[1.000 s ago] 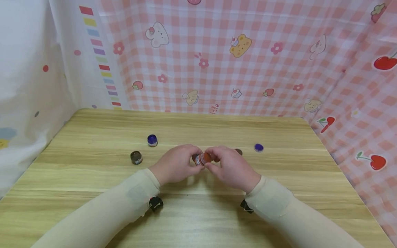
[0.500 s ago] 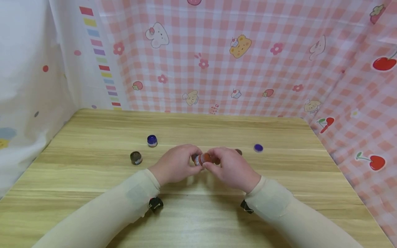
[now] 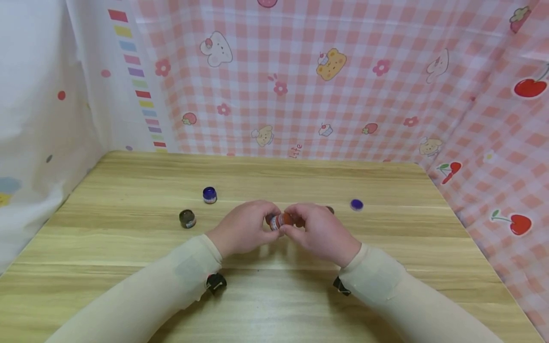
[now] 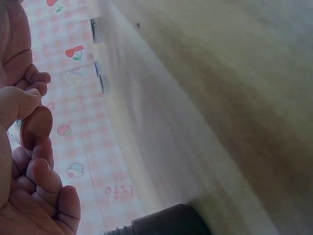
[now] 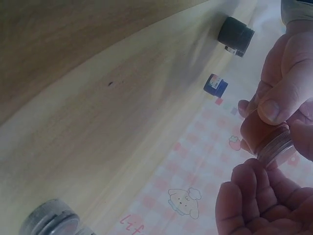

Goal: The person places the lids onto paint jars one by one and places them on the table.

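Both hands meet at a small orange-red jar (image 3: 280,220) held tilted above the table. My left hand (image 3: 243,226) grips the labelled end between thumb and fingers. At the other end, my right hand (image 3: 322,233) pinches with its thumb and fingertips. In the right wrist view, the jar's orange body (image 5: 259,131) and a clear ridged rim (image 5: 275,146) show between the hands. The left wrist view has a round orange-brown end (image 4: 39,125) among the fingers. Fingers hide part of the jar, so whether its lid is loose cannot be told.
On the left of the wooden table (image 3: 257,305) stand an uncapped purple jar (image 3: 209,195) and an uncapped dark brown jar (image 3: 187,219). A purple lid (image 3: 356,205) lies to the right, with a brown lid (image 3: 330,209) partly behind my right hand. Patterned cloth surrounds the table.
The right thumb and fingers have shifted slightly on the end of the orange-red jar. The left hand keeps its grip, and the other jars and lids stay where they were.
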`<state>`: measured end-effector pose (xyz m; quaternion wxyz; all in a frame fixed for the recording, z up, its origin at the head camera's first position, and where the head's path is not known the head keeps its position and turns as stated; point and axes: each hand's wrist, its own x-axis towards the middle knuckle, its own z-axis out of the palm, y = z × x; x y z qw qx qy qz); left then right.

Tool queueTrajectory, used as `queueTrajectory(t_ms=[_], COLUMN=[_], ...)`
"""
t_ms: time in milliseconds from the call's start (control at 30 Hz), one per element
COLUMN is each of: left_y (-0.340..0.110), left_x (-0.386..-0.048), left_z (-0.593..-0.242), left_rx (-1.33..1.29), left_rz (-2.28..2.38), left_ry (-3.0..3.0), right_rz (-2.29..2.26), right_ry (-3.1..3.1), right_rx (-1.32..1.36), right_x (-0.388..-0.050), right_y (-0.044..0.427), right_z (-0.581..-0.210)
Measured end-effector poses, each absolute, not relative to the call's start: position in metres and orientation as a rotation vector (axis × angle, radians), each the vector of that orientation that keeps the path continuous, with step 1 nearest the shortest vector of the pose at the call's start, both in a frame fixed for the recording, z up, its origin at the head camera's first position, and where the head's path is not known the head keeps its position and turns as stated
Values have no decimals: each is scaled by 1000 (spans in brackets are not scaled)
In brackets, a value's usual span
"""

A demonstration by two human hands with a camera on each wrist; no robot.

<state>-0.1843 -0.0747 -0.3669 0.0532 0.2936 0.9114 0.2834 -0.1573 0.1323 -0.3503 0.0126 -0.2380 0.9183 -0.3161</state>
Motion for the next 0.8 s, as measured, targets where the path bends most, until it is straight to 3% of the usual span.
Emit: queueTrajectory(t_ms=[800], left_y=[-76], left_x=[-186], left_z=[-365], left_rx=[894], left_rz=[854], left_ry=[2769], right_rz=[-976], right_ry=[2860], right_rx=[-752], right_x=[-156], right_y=[135], right_z=[-349])
